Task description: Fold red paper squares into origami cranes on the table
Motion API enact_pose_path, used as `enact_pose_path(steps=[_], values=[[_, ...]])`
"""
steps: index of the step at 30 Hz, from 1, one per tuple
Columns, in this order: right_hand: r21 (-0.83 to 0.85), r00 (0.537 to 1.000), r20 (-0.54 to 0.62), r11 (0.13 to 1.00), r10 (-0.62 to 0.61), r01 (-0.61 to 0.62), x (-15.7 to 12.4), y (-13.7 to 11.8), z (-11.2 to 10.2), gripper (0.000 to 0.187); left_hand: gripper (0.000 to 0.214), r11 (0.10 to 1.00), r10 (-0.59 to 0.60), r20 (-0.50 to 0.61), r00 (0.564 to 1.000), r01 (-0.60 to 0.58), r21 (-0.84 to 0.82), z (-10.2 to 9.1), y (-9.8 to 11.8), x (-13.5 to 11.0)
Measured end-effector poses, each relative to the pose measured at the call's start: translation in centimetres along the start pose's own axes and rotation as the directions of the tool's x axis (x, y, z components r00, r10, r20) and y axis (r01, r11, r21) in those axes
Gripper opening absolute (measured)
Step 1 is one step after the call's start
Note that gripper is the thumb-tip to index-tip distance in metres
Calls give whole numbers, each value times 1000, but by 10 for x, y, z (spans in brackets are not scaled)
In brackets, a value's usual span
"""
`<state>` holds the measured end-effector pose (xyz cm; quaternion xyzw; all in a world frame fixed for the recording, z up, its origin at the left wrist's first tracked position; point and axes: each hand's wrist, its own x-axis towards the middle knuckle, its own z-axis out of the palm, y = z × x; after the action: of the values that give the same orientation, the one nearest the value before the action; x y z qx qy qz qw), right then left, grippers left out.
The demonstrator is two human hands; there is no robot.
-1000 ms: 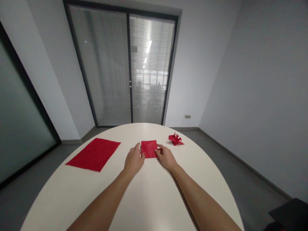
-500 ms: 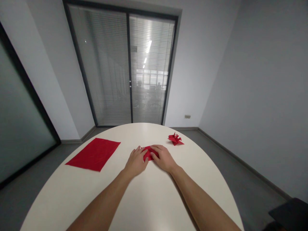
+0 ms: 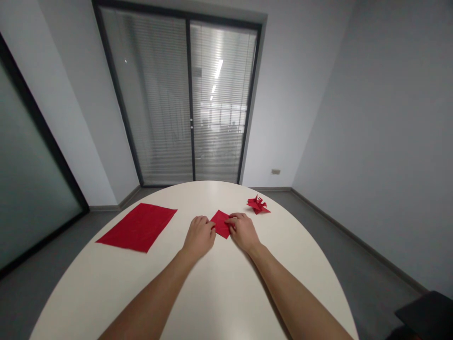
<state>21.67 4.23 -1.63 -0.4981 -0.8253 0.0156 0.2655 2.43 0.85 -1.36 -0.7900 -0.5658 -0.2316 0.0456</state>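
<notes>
Between my hands, a small folded square of red paper [image 3: 221, 224] lies on the white round table [image 3: 212, 288], one corner pointing away from me. My left hand [image 3: 200, 234] pinches its left corner, fingers curled together. At the opposite corner, my right hand [image 3: 244, 231] grips the paper between thumb and fingers. The held corners are partly hidden by my fingertips.
A larger flat sheet of red paper [image 3: 139, 227] lies on the table to the left. Several folded red paper figures, perhaps cranes [image 3: 257, 204], sit in a cluster at the back right. A dark chair [image 3: 428, 311] stands at the lower right, beyond the table edge.
My hands were laid flatter over the folded paper, covering much of it. Now they have drawn back to its left and right corners with fingers pinched, and more of the square shows.
</notes>
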Motion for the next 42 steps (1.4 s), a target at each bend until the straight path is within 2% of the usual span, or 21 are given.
enact_pose_path(steps=[4, 9, 14, 18, 22, 26, 28, 34, 42], values=[[33, 1000, 8, 999, -6, 5, 0, -2, -6, 31, 24, 999, 25, -8, 1000, -25, -20, -2, 1, -1], [137, 995, 19, 986, -94, 91, -3, -1, 4, 34, 23, 997, 60, -3, 998, -60, -46, 1, 1, 0], [238, 976, 107, 958, -191, 162, -3, 5, 11, 38, 31, 998, 44, -7, 999, -44, -47, 5, -3, -1], [184, 980, 141, 976, -140, 113, -2, 2, 7, 39, 39, 1000, 1, 72, 997, 1, -28, 12, -7, -3], [104, 996, 75, 994, -51, 43, -1, -2, 2, 33, 40, 998, -57, 62, 996, 54, 34, 13, -7, -3], [158, 984, 37, 974, -172, 164, -1, -4, -2, 23, 43, 997, -69, 23, 997, 68, 48, 11, -6, -3], [180, 977, 30, 963, -211, 202, -1, -3, -3, 26, 42, 996, -81, 23, 996, 80, 50, 11, -6, -3], [185, 982, 51, 968, -179, 167, -2, -3, -4, 23, 42, 991, -131, 48, 990, 129, 42, 17, -10, -2], [88, 983, 59, 982, -172, 167, -2, -6, -12, 29, 39, 991, -123, -10, 992, 122, -61, 11, -8, 0]])
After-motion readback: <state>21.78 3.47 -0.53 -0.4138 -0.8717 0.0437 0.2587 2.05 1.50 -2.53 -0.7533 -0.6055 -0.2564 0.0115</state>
